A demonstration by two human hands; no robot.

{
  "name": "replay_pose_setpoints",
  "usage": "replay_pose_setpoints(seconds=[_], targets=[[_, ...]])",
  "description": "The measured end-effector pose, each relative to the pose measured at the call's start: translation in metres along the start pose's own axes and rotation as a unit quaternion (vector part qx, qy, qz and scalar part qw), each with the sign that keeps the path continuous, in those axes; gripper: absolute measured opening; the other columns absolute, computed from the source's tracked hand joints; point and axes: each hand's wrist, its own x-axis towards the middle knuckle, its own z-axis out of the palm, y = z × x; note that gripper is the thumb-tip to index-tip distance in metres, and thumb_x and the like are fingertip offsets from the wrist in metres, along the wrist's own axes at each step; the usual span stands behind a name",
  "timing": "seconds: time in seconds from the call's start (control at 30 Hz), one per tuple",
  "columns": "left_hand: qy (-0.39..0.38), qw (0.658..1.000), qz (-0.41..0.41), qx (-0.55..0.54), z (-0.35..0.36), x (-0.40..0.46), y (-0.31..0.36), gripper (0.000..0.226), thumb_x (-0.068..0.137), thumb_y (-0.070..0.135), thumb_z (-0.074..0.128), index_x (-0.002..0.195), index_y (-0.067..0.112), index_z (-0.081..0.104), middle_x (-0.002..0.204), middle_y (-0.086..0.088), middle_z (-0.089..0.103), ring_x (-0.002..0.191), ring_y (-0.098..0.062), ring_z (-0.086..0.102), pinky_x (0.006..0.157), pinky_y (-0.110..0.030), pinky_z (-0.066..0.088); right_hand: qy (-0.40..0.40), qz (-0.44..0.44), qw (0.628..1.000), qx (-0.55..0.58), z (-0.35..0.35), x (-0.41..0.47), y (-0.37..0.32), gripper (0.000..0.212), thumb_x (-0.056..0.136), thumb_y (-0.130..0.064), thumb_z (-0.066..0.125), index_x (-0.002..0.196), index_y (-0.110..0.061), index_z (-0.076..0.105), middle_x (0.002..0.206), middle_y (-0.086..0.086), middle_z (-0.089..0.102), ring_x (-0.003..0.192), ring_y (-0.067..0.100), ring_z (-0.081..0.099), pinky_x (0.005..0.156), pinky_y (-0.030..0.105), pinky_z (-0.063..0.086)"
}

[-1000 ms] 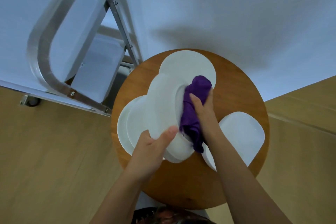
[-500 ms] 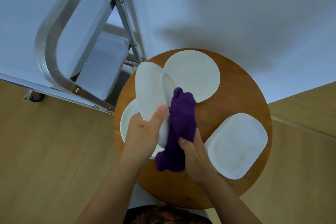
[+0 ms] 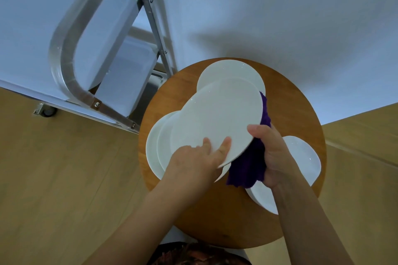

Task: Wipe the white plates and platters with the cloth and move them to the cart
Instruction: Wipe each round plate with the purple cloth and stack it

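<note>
A large white plate (image 3: 217, 118) is held above the round wooden table (image 3: 301, 105), its broad face turned up toward me. My left hand (image 3: 198, 159) grips its near rim, fingers curled over the edge. My right hand (image 3: 272, 155) holds the purple cloth (image 3: 247, 168) against the plate's right rim; most of the cloth lies beneath the plate. On the table rest a round plate (image 3: 228, 71) at the back, a stack of plates (image 3: 156, 146) on the left and a square platter (image 3: 303, 155) on the right, partly hidden by my right arm.
The metal cart (image 3: 64, 54) stands to the left of the table, with grey tray shelves (image 3: 127, 84) and a castor wheel (image 3: 46, 112). A white wall rises behind the table. Wooden floor spreads on both sides.
The plate has turned from edge-on to nearly flat, face up. The cloth and my right hand have gone from the plate's front to its right rim and underside.
</note>
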Motion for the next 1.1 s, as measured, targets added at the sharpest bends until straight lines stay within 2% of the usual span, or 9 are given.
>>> replay_pose_setpoints(seconds=[0.17,0.27,0.37,0.43,0.5,0.7,0.8,0.93,1.1], targets=[[0.026,0.991,-0.037,-0.124,0.012,-0.012,-0.019,0.073,0.073,0.083,0.022,0.133,0.059,-0.011,0.156,0.009,0.022,0.141,-0.011,0.023,0.116,-0.046,-0.003,0.010,-0.002,0.998,0.058,-0.015,-0.001,0.010,0.047,0.056,-0.010,0.053,0.102,-0.019,0.062,0.087,0.002,0.071,0.077,0.020,0.069,0.060,0.035,0.056],[0.205,0.922,-0.151,-0.292,0.015,-0.016,-0.035,0.088,0.064,0.091,0.029,0.139,0.053,0.007,0.151,0.014,0.026,0.141,-0.009,0.017,0.115,-0.048,0.011,0.031,0.024,0.994,0.101,-0.027,-0.006,0.013,0.042,0.055,-0.012,0.049,0.095,-0.013,0.063,0.079,0.003,0.071,0.070,0.022,0.069,0.054,0.031,0.055],[0.219,0.719,-0.361,-0.551,0.009,-0.004,-0.049,0.075,0.080,0.063,0.054,0.144,0.033,0.030,0.144,0.004,0.042,0.126,-0.021,0.044,0.094,-0.047,0.045,0.030,0.039,0.993,0.106,-0.030,-0.010,0.016,0.045,0.045,-0.012,0.055,0.089,-0.011,0.068,0.078,0.005,0.071,0.068,0.024,0.069,0.052,0.031,0.055],[0.088,0.478,-0.348,-0.801,0.007,0.003,-0.059,0.053,0.084,0.047,0.061,0.132,0.029,0.048,0.126,-0.002,0.062,0.106,-0.025,0.062,0.072,-0.042,0.056,0.029,0.052,0.994,0.094,-0.026,-0.010,0.018,0.045,0.037,-0.018,0.060,0.080,-0.014,0.074,0.078,0.006,0.072,0.067,0.023,0.070,0.051,0.031,0.055],[0.036,0.356,-0.312,-0.880,0.010,0.004,-0.066,0.040,0.085,0.040,0.061,0.123,0.026,0.058,0.109,-0.008,0.071,0.098,-0.032,0.067,0.069,-0.045,0.057,0.055,0.071,0.994,0.066,-0.022,-0.008,0.015,0.042,0.042,-0.020,0.065,0.083,-0.014,0.071,0.077,0.005,0.072,0.065,0.021,0.069,0.051,0.030,0.055],[0.101,0.407,-0.267,-0.868,0.012,0.008,-0.056,0.055,0.080,0.065,0.042,0.126,0.038,0.054,0.119,0.000,0.066,0.109,-0.029,0.062,0.078,-0.047,0.057,0.337,-0.151,0.906,-0.208,-0.019,0.009,0.005,0.043,0.082,-0.047,0.064,0.118,-0.030,0.049,0.098,-0.014,0.061,0.091,0.011,0.063,0.063,0.017,0.051],[0.108,0.466,-0.280,-0.833,0.001,0.007,-0.048,0.068,0.067,0.077,0.034,0.125,0.044,0.048,0.121,0.004,0.061,0.109,-0.027,0.058,0.086,-0.050,0.053,0.314,-0.288,0.839,-0.339,-0.002,0.018,-0.001,0.038,0.090,-0.044,0.053,0.123,-0.030,0.045,0.103,-0.019,0.058,0.092,0.000,0.060,0.064,0.012,0.051],[0.144,0.536,-0.318,-0.769,-0.015,0.009,-0.033,0.057,0.061,0.077,0.028,0.106,0.047,0.049,0.103,0.011,0.058,0.093,-0.018,0.056,0.068,-0.035,0.054,0.304,-0.203,0.730,-0.578,0.019,0.048,0.011,0.058,0.098,-0.038,0.040,0.148,-0.014,0.023,0.154,0.010,0.025,0.138,0.029,0.030,0.108,0.041,0.036],[0.144,0.566,-0.326,-0.743,-0.009,0.009,-0.015,0.074,0.059,0.078,0.027,0.116,0.038,0.052,0.107,-0.001,0.062,0.100,-0.022,0.059,0.087,-0.043,0.052,0.292,-0.227,0.747,-0.552,0.065,0.064,0.028,0.058,0.099,-0.031,0.039,0.149,-0.011,0.018,0.156,0.011,0.016,0.143,0.030,0.017,0.114,0.043,0.021]])
